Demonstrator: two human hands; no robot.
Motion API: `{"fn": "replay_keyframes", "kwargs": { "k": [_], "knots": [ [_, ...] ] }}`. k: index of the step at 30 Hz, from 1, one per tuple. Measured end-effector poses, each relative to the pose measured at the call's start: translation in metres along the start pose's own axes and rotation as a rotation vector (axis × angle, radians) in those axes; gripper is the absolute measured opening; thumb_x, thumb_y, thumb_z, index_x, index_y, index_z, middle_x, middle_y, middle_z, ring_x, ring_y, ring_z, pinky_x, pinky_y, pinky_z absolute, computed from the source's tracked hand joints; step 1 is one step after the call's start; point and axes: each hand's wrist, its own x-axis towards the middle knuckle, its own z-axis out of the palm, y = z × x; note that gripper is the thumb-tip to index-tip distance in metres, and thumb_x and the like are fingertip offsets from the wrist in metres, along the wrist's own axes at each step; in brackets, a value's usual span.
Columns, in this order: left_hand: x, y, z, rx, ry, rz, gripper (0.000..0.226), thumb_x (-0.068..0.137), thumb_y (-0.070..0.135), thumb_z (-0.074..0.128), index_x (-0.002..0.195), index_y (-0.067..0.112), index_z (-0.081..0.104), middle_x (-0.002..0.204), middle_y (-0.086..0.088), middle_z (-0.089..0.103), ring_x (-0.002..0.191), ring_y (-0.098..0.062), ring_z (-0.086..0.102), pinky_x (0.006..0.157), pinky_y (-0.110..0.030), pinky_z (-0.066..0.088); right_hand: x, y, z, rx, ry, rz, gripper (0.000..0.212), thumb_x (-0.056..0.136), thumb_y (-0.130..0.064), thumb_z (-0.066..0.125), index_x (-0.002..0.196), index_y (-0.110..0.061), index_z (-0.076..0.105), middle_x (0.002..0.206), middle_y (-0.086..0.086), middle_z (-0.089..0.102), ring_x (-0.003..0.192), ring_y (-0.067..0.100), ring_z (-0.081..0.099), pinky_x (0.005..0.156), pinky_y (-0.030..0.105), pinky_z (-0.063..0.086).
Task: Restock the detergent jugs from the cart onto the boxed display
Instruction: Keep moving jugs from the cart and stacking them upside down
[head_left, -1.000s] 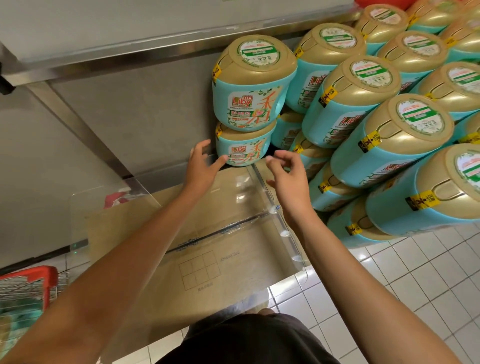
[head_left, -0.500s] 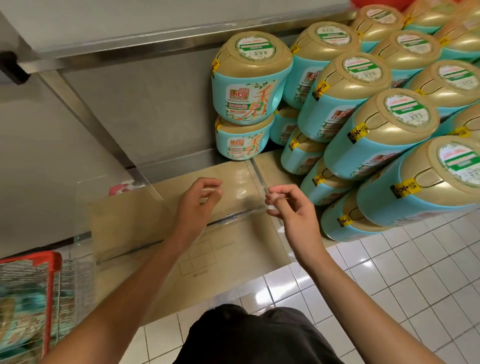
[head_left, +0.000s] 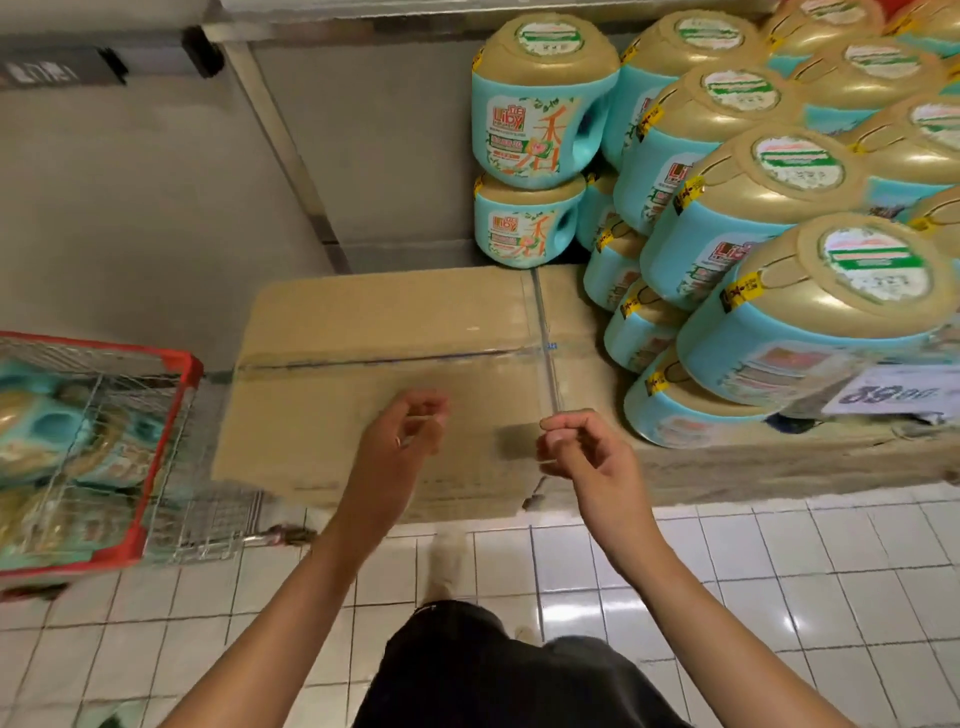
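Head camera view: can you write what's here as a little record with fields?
Left hand: loosely curled, holding nothing, over the cardboard box
Right hand: same, beside it
Display jugs: teal, gold-topped, stacked on boxes at right
Cart: red-rimmed, at left
Cart jugs: inside, blurred
Price tag: before the stack

- White tiled floor (head_left: 779, 571) fills the lower frame, glossy with reflections.
- Grey wall (head_left: 130, 208) spans the upper left.
- Metal upright (head_left: 291, 156) slants down the wall.
- White price card (head_left: 898, 392) at the right edge, digits blurred.
- Dark sign (head_left: 52, 73) in the upper-left corner.
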Motion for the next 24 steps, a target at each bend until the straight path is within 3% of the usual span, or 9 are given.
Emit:
{"fn": "replay_keyframes", "kwargs": {
  "k": [3,6,13,18,21,24],
  "knots": [
    [-0.054,-0.001,0.008,0.026,0.061,-0.013,0.026,0.089,0.051,0.060,0.111,0.040,0.070,0.112,0.008,0.073,0.101,-0.016,0.072,0.088,-0.039,0.062,-0.027,0.010,-0.015,-0.016,-0.088,0.000,0.014,0.103,0.003,0.057,0.107,-0.003,0.069,0.092,0.032,0.066,0.088,0.032,0.063,0.088,0.056,0.056],
    [-0.102,-0.002,0.011,0.017,0.131,0.004,0.024,0.088,0.050,0.059,0.106,0.040,0.071,0.113,0.007,0.074,0.100,-0.019,0.072,0.084,-0.036,0.062,-0.056,0.014,-0.024,-0.021,-0.157,0.000,0.017,0.103,0.006,0.055,0.105,-0.004,0.069,0.088,0.022,0.070,0.084,0.027,0.066,0.085,0.046,0.057],
    [-0.188,-0.012,-0.011,-0.035,0.251,0.013,0.023,0.088,0.048,0.061,0.106,0.038,0.072,0.115,0.009,0.074,0.103,-0.018,0.073,0.080,-0.028,0.062,-0.108,0.024,-0.010,-0.064,-0.302,-0.016,0.016,0.102,0.005,0.058,0.102,-0.007,0.069,0.094,0.033,0.067,0.085,0.026,0.067,0.083,0.037,0.058],
    [-0.251,-0.030,-0.063,-0.057,0.404,-0.034,0.025,0.088,0.045,0.061,0.109,0.036,0.072,0.113,0.008,0.076,0.102,-0.017,0.074,0.080,-0.030,0.062,-0.140,0.039,0.048,-0.125,-0.480,0.011,0.020,0.104,0.003,0.057,0.102,-0.011,0.070,0.081,0.001,0.072,0.083,0.021,0.070,0.080,0.028,0.059],
    [-0.302,-0.051,-0.107,-0.060,0.526,-0.079,0.028,0.092,0.041,0.060,0.114,0.028,0.070,0.115,0.009,0.075,0.105,-0.016,0.074,0.082,-0.030,0.062,-0.161,0.052,0.099,-0.170,-0.593,0.031,0.019,0.104,0.003,0.057,0.102,-0.010,0.070,0.081,0.001,0.072,0.082,0.021,0.070,0.080,0.030,0.059],
    [-0.362,-0.071,-0.151,-0.080,0.646,-0.129,0.029,0.091,0.047,0.058,0.113,0.032,0.070,0.117,0.009,0.073,0.107,-0.016,0.073,0.086,-0.027,0.061,-0.185,0.066,0.156,-0.214,-0.693,0.042,0.021,0.105,0.004,0.055,0.103,-0.009,0.071,0.081,-0.001,0.073,0.082,0.019,0.072,0.080,0.028,0.061]
  ]
}}
